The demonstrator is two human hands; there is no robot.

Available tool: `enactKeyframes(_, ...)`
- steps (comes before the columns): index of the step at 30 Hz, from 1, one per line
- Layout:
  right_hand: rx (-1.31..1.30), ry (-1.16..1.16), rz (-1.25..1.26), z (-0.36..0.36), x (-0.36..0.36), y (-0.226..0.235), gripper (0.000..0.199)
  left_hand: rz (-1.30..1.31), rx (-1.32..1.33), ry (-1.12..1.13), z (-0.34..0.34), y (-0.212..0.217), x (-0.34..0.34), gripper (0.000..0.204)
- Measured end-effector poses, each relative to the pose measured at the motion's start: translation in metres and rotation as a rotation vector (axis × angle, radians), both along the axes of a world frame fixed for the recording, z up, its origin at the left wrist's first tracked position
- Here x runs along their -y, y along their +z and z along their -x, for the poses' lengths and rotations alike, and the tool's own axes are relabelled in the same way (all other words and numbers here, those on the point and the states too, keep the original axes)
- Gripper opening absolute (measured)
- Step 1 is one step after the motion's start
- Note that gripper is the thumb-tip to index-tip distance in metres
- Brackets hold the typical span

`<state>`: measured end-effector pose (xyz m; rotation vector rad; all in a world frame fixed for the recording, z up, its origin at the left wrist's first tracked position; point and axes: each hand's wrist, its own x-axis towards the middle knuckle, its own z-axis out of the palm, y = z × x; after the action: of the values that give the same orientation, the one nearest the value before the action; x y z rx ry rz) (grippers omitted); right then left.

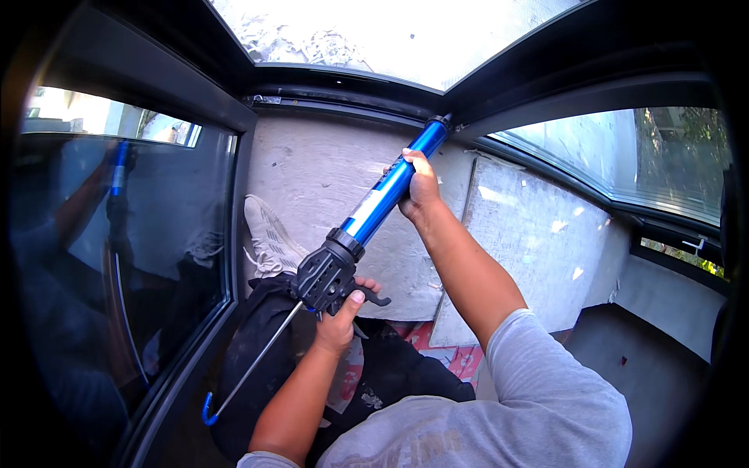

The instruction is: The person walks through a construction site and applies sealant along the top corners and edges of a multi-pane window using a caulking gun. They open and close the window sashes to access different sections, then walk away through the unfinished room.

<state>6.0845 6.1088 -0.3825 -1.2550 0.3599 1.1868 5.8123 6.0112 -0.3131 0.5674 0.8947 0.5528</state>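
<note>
A caulking gun (380,204) with a blue barrel and black handle housing lies slantwise across the middle of the view. My left hand (341,318) grips its black handle, the thumb beside the curved trigger; some fingers are hidden behind the housing. Further up, my right hand (421,186) is wrapped round the barrel. The far tip meets the corner of the dark window frame (351,109); I cannot tell whether it touches. From the back of the gun a thin metal rod (261,355) runs toward the lower left and ends in a blue hook (208,409).
Dark glass (156,257) on the left mirrors me and the gun. More framed panes stand ahead and at the right (624,156). Underfoot are pale dusty boards (530,249) and red-and-white sheeting (460,359). My light shoe (269,238) is near the left frame.
</note>
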Motion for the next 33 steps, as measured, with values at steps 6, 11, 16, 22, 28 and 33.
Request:
enactKeyframes(6, -0.06, -0.031, -0.108, -0.003, 0.004, 0.006, 0.045, -0.233, -0.086, -0.124, 0.003, -0.028, -0.002, 0.037)
enactKeyframes(11, -0.056, -0.034, -0.232, -0.009, 0.014, -0.011, 0.045, -0.354, -0.152, -0.171, -0.001, -0.036, 0.002, 0.038)
enactKeyframes(16, -0.119, -0.066, -0.317, -0.012, 0.021, -0.018, 0.049, -0.429, -0.196, -0.195, -0.006, -0.034, 0.004, 0.037)
enactKeyframes(22, -0.162, -0.074, -0.356, -0.01, 0.023, -0.02, 0.05, -0.533, -0.228, -0.164, -0.006, -0.043, 0.015, 0.031)
enactKeyframes(28, -0.153, -0.075, -0.345, -0.01, 0.023, -0.021, 0.046, -0.539, -0.248, -0.144, -0.005, -0.053, 0.022, 0.024)
enactKeyframes(33, -0.157, -0.07, -0.344, -0.012, 0.024, -0.024, 0.046, -0.509, -0.234, -0.129, -0.005, -0.057, 0.025, 0.018)
